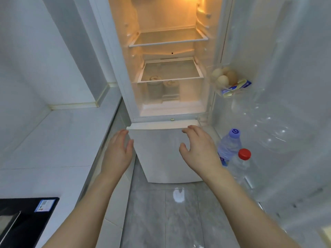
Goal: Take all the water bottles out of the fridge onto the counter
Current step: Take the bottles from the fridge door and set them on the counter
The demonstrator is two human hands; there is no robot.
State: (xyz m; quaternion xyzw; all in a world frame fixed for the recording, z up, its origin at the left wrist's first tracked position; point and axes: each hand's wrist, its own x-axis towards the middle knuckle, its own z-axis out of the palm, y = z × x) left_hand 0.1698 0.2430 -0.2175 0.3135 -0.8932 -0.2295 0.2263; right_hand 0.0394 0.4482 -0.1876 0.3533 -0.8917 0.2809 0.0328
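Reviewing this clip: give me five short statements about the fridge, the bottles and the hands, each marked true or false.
1. Two water bottles, purple-capped and red-capped, stand in the door. True.
2. The left hand holds a bottle. False: it is open and holds nothing.
3. The eggs sit in a door rack. True.
4. The fridge is closed. False: the upper door is open, with the light on.
5. The right hand grips the red cap. False: it hovers open in front of the lower door.

grey tiled floor point(161, 221), white walls point(26, 59), black appliance point(21, 219) at lower left.
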